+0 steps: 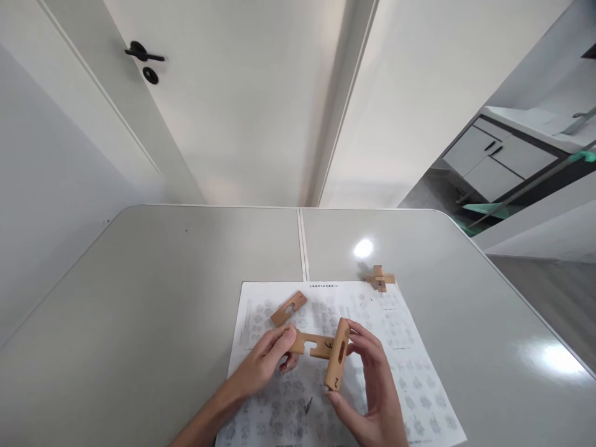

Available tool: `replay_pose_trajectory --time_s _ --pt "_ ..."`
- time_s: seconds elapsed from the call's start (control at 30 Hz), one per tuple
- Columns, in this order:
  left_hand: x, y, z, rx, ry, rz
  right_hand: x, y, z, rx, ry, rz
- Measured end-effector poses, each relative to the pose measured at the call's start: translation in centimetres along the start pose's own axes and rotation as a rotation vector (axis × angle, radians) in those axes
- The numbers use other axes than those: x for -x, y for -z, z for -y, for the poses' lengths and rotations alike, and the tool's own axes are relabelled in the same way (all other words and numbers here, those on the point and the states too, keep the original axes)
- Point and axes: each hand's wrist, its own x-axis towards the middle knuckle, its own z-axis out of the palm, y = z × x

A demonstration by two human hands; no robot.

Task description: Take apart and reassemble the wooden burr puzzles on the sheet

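Observation:
My left hand (267,360) pinches the left end of a notched wooden puzzle piece (321,346), which lies roughly level. Between the fingertips and thumb of my right hand (372,385) is a slotted wooden puzzle piece (338,357) marked "2", held near upright. The notched piece's right end meets the slotted one; I cannot tell whether it goes into the slot. Another notched wooden piece (280,315) rests on the printed sheet (410,379) just beyond my left hand. At the sheet's far right corner sits a cross-shaped wooden assembly (379,279).
The sheet, printed with many small diagrams, lies on a grey table (153,298) with a seam down its middle. Behind the table's far edge stands a white door (233,93) with a black handle (144,54). A sink cabinet (503,149) shows at the right.

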Motion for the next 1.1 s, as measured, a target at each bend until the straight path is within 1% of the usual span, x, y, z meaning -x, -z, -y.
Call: replay_pose_trajectory --time_s 0.2,0.3,0.43,0.53,0.63,0.7,0.9,1.1 --pt "-0.5 0.5 0.3 0.049 0.003 0.041 0.0 0.1 -0.4 -0.049 0.009 0.028" --pt "-0.5 0.7 0.2 0.065 0.002 0.064 0.0 0.2 -0.6 -0.072 -0.009 0.045" --pt "-0.4 0.5 -0.2 0.055 0.029 0.076 0.3 0.0 -0.7 -0.076 -0.025 0.045" --pt "-0.2 0.2 -0.5 0.029 0.044 0.091 0.6 -0.2 -0.7 -0.060 -0.039 0.073" --pt "-0.1 0.1 -0.6 0.030 0.052 0.079 0.7 -0.4 -0.8 -0.053 -0.061 0.089" --pt "0.0 0.1 -0.6 0.033 0.053 0.077 0.6 -0.3 -0.8 -0.054 -0.046 0.104" --pt "0.0 0.2 -0.3 0.064 0.049 0.093 0.0 0.2 -0.5 -0.013 -0.026 0.118" --pt "0.1 0.0 -0.7 0.019 0.076 0.132 -0.4 1.0 0.0 0.020 -0.053 0.190"
